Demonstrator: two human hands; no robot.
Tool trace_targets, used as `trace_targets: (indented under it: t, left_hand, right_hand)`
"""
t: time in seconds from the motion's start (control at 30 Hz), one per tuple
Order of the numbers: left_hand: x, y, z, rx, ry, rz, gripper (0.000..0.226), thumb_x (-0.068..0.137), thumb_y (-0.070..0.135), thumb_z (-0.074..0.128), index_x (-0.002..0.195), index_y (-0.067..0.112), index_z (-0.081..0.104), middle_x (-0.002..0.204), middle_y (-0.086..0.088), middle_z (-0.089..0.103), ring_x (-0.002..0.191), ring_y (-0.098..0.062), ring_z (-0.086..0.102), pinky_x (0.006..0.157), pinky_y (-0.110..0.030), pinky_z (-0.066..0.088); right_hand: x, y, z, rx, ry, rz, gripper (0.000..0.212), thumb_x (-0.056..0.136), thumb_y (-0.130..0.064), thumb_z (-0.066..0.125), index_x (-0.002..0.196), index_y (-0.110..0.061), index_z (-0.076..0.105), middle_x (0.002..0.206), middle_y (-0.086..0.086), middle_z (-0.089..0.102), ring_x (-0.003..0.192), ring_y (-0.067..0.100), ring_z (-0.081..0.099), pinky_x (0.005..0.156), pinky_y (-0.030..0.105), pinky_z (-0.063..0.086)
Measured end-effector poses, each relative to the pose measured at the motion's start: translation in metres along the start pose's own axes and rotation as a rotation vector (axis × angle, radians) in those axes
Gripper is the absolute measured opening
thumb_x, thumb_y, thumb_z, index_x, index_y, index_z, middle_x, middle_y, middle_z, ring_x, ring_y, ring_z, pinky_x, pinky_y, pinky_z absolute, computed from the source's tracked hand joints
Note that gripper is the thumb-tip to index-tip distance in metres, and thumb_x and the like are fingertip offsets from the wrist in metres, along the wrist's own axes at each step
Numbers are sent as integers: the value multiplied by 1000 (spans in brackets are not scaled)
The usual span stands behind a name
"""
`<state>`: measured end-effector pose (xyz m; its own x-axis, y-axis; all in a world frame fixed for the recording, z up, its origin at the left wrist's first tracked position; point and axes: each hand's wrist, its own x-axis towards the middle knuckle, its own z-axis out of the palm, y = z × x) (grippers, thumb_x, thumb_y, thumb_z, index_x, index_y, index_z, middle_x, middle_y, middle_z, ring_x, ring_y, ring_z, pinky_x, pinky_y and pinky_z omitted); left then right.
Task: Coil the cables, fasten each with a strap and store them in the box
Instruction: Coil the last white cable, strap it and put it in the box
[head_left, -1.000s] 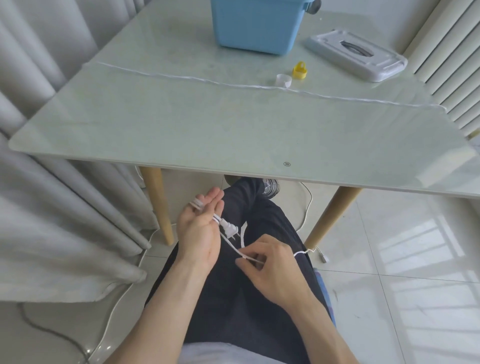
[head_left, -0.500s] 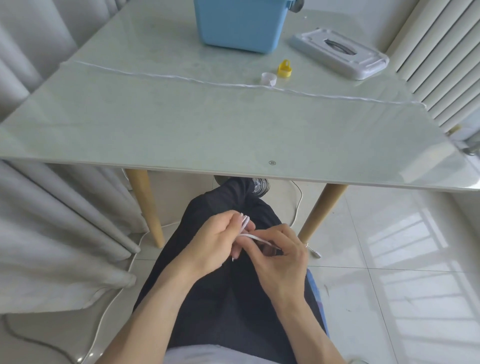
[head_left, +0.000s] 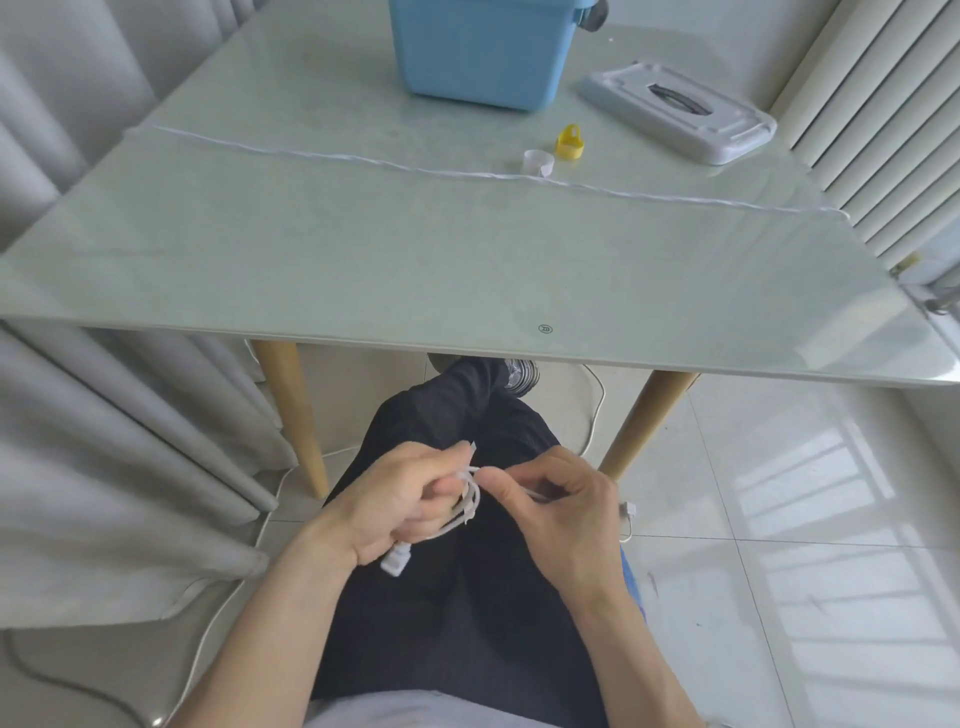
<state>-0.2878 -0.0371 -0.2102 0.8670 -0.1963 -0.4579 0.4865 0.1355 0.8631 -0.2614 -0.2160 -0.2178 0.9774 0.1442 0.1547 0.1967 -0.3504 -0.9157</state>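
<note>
A person sits at a table (head_left: 363, 249) and looks down at both hands, which are low over the lap, in front of the table's near edge. The left hand (head_left: 400, 499) has its fingers curled round a small bunch of loops of a thin white cable (head_left: 470, 501). The plug (head_left: 396, 563) of that cable hangs down just under the left hand. The right hand (head_left: 566, 499) is close beside the left one, and its thumb and first finger pinch the same white cable where it leaves the loops. More of the cable runs out past the right hand toward the floor, with a small white end piece (head_left: 627, 512) showing just beside the wrist. On the table, well away from the hands, a second long white cable (head_left: 415, 167) lies stretched out almost straight from the left side to the right side. A white strap (head_left: 538, 161) curled in a ring sits touching or just beside that cable, and a yellow strap (head_left: 569, 142) sits next to it. A blue box (head_left: 483, 57) stands at the far side of the table. Its white lid (head_left: 680, 111) lies flat on the table to the right of the box. Grey curtains (head_left: 104, 441) hang on the left.
</note>
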Motion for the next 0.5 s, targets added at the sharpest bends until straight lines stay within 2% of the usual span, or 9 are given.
trace_targets:
  t: [0.07, 0.13, 0.23, 0.33, 0.4, 0.47, 0.5]
  left_hand:
    - [5, -4, 0, -265, 119, -34, 45, 88, 41, 56, 54, 19, 37, 42, 4, 19, 37, -9, 12, 38, -21, 8]
    - [9, -5, 1, -521, 121, -69, 39, 84, 36, 53, 51, 20, 41, 38, 6, 21, 33, -7, 14, 40, -22, 4]
    - [6, -3, 4, -691, -13, -67, 37, 88, 30, 47, 53, 19, 43, 36, 7, 24, 36, -9, 10, 40, -23, 5]
    - [4, -4, 2, -836, -282, 52, 32, 96, 23, 39, 67, 15, 51, 45, 4, 35, 43, -12, 20, 40, -25, 20]
    - [2, -1, 1, -963, -418, 139, 27, 98, 17, 32, 82, 9, 53, 58, -1, 38, 51, -15, 29, 49, -28, 29]
    - [-1, 6, -1, -975, -393, 214, 23, 100, 13, 30, 93, 8, 52, 68, -4, 41, 59, -17, 35, 57, -30, 35]
    - [-2, 10, -1, -947, -344, 250, 21, 101, 12, 31, 97, 8, 51, 73, -4, 45, 62, -18, 40, 61, -29, 39]
  right_hand:
    - [0, -3, 0, 11, -8, 61, 21, 72, -44, 82, 64, -27, 76, 64, -14, 69, 61, 8, 65, 56, 11, 43]
    - [-2, -5, 0, 19, -22, 101, 21, 77, -39, 81, 61, -27, 72, 59, -17, 67, 56, 3, 62, 55, 8, 40]
    - [0, -7, 0, 31, -20, 141, 33, 83, -40, 75, 56, -24, 65, 45, -18, 52, 45, 4, 48, 50, 10, 34]
    - [0, -5, -3, -54, -99, 136, 49, 87, -55, 57, 62, -14, 69, 41, -16, 46, 42, 6, 41, 47, 13, 31]
    - [0, -2, -6, -51, -169, 144, 51, 92, -57, 48, 68, -19, 73, 50, -15, 58, 46, 4, 50, 49, 15, 37]
    - [0, 0, -12, -51, -229, 132, 49, 99, -54, 42, 75, -26, 74, 71, -15, 71, 65, 4, 65, 60, 19, 47]
    - [0, 1, -14, -56, -254, 132, 42, 100, -50, 43, 83, -27, 74, 79, -15, 73, 71, 6, 67, 64, 18, 48]
